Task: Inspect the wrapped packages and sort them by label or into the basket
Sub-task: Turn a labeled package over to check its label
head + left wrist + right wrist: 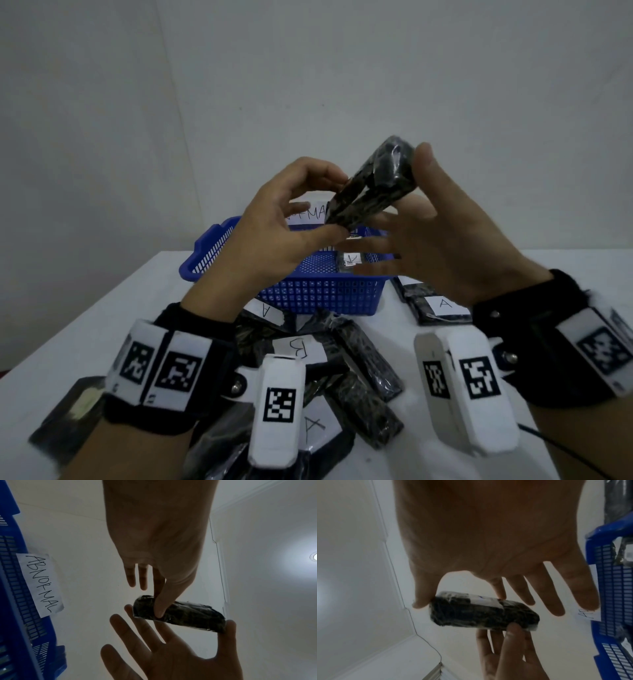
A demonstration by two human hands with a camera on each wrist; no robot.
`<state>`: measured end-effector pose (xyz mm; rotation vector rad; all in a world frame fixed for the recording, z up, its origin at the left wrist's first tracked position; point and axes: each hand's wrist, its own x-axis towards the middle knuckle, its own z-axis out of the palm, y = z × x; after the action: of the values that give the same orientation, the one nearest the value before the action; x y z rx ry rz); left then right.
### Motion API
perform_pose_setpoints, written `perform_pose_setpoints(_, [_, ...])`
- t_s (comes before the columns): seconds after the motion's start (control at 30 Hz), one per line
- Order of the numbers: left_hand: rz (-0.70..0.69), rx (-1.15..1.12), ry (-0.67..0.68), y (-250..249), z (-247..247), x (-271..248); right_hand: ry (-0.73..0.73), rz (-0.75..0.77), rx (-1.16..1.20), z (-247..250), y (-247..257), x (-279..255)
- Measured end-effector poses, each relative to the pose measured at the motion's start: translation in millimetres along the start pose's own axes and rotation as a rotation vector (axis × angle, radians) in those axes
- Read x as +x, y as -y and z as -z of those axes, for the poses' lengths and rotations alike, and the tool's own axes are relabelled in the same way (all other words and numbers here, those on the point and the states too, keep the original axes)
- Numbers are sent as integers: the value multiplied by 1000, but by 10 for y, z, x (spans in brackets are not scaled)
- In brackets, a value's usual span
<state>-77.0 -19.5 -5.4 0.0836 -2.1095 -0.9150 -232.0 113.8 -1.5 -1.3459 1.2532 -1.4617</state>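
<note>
Fingers (323, 170) of our left hand (284, 222) pinch the low end of a dark wrapped package (373, 185); our right hand (445, 250) spans it thumb to forefinger, other fingers spread, over the basket (325, 294) at 12 o'clock. Left wrist: the basket's tag (41, 584) reads ABNORMAL. Right wrist: the package's white label (484, 600) lies edge-on, unreadable. We judge inspection under way; next, turn the label towards us.

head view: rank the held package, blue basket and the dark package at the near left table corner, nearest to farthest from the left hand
1. held package, pinched by the left hand, on its right
2. blue basket, just below the hand
3. dark package, near left table corner
</note>
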Motion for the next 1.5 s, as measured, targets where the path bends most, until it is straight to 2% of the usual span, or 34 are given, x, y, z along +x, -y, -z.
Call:
perform_pose_setpoints(0.07, [0, 44, 0, 13, 8, 1, -23, 29, 27, -29, -11, 5])
perform_pose_setpoints(0.17, [14, 66, -33, 20, 14, 1, -175, 119, -22, -55, -26, 46])
perform_pose_setpoints(0.23, [61, -3, -61, -5, 15, 6, -282, 184, -51, -54, -32, 76])
perform_pose_setpoints(0.33, [217, -198, -67, -79, 24, 14, -406, 266, -188, -36, -47, 79])
perform_pose_setpoints(0.47, [337, -275, 1, -99, 40, 1, -355, 354, -423, -61, -95, 52])
perform_pose_setpoints(0.53, [368, -320, 66, -88, 38, -15, -307, 378, -543, -81, -121, 57])
perform_pose_setpoints(0.63, [374, -433, 75, -81, 60, -25, -244, 412, -654, -74, -172, 69])
perform_pose_setpoints(0.77, [310, -391, 53, -65, 90, -25, -291, 343, -502, -65, -156, 81])
perform_pose_setpoints(0.87, [273, -262, 109, -71, 90, -37, -339, 295, -417, -21, -139, 105])
perform_pose_setpoints(0.97, [273, -161, 198, -90, 62, -47, -414, 388, -369, -17, -140, 128])
perform_pose_setpoints(1.07, [282, -125, 193, -79, 36, -44, -477, 482, -411, -18, -151, 133])
perform_pose_setpoints(1.13, [278, -115, 180, -76, 38, -42, -495, 494, -430, -24, -146, 125])
perform_pose_setpoints(1.27, [246, -109, 179, -90, 76, -38, -435, 440, -395, -39, -74, 61])
perform_pose_setpoints(1.43, [184, -103, 144, -23, 122, -31, -360, 201, -219, -1, 34, 30])
perform_pose_setpoints(1.5, [144, -117, 144, -26, 117, -33, -318, 62, -155, 9, 22, 37])
